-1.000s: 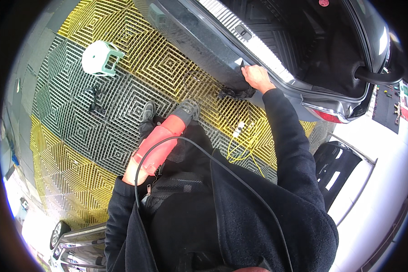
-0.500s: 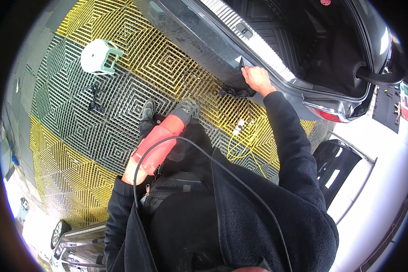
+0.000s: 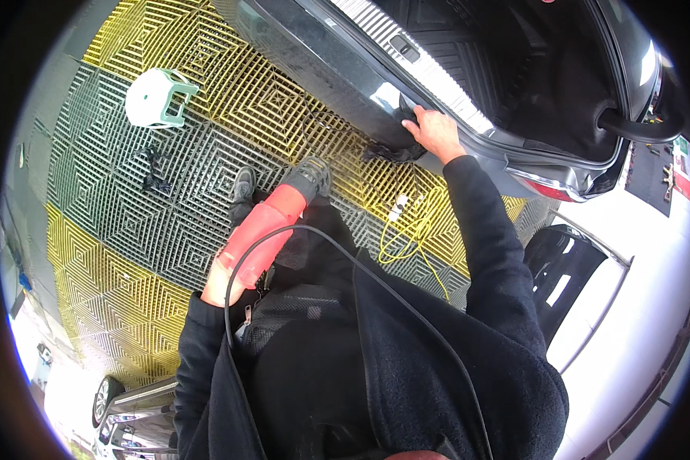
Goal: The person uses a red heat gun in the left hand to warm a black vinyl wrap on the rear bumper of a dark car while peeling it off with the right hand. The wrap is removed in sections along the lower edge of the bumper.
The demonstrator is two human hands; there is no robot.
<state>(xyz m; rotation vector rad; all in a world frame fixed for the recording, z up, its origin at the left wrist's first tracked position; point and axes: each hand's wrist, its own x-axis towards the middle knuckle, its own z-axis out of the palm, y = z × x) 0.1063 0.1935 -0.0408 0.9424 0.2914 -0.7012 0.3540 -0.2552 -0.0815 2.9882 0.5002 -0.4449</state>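
Observation:
My right hand (image 3: pixel 437 136) is closed in a pinch on the edge of a dark film (image 3: pixel 408 110) at the car's rear bumper (image 3: pixel 322 65). Beside my fingertips a bright, glossy patch shows on the bumper, and crumpled black film (image 3: pixel 395 152) hangs below. Down at my left, my left hand (image 3: pixel 227 277) is wrapped round a red power tool that looks like a heat gun (image 3: pixel 264 234). Its body slants toward my shoes, and part of its grip is hidden by the hand.
The car's trunk (image 3: pixel 514 69) stands open at upper right. A pale green stool (image 3: pixel 152 98) and a black scrap (image 3: pixel 155 172) are on the yellow and grey grid floor. A yellow cable (image 3: pixel 418 234) lies near my feet; a black cord (image 3: pixel 345 253) loops across my front.
The glossy patch beside my right hand looks larger, and the film edge is pulled back a little. My left hand still holds the red tool, swung slightly. The whole view has shifted a bit.

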